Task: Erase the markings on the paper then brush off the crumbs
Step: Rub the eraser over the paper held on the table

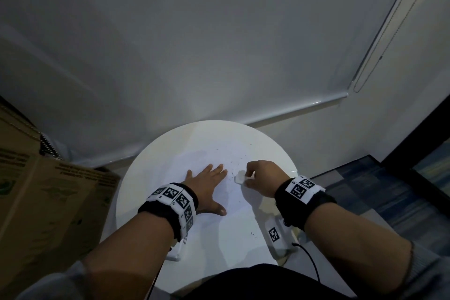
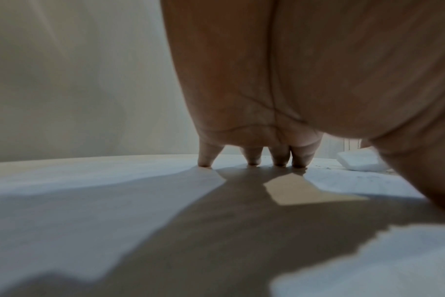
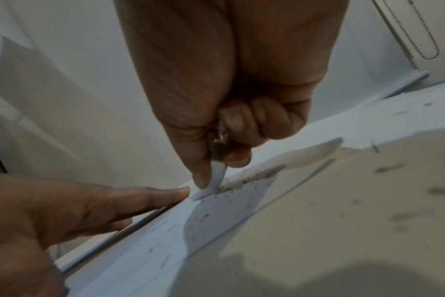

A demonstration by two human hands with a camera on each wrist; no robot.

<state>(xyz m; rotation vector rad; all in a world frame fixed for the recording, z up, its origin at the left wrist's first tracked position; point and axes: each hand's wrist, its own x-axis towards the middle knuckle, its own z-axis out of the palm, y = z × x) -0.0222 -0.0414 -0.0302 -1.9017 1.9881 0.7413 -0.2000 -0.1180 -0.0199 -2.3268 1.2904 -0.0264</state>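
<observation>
A white sheet of paper (image 1: 224, 153) lies on the round white table (image 1: 136, 178). My left hand (image 1: 207, 185) lies flat on the paper with fingers spread and straight, its fingertips (image 2: 253, 160) pressing down. My right hand (image 1: 260, 176) pinches a white eraser (image 1: 239, 176) between thumb and fingers, just right of the left fingertips. In the right wrist view the eraser (image 3: 211, 184) touches the paper edge-down, with a line of dark eraser crumbs (image 3: 252, 176) beside it. More crumbs (image 1: 233, 159) are scattered over the paper's far part.
A cardboard box (image 1: 46, 192) stands at the table's left. A white roller blind (image 1: 219, 44) hangs behind the table, with its bead chain (image 1: 379, 56) at right. Patterned blue carpet (image 1: 379, 192) lies to the right. A dark cable (image 1: 310, 260) runs off my right wrist.
</observation>
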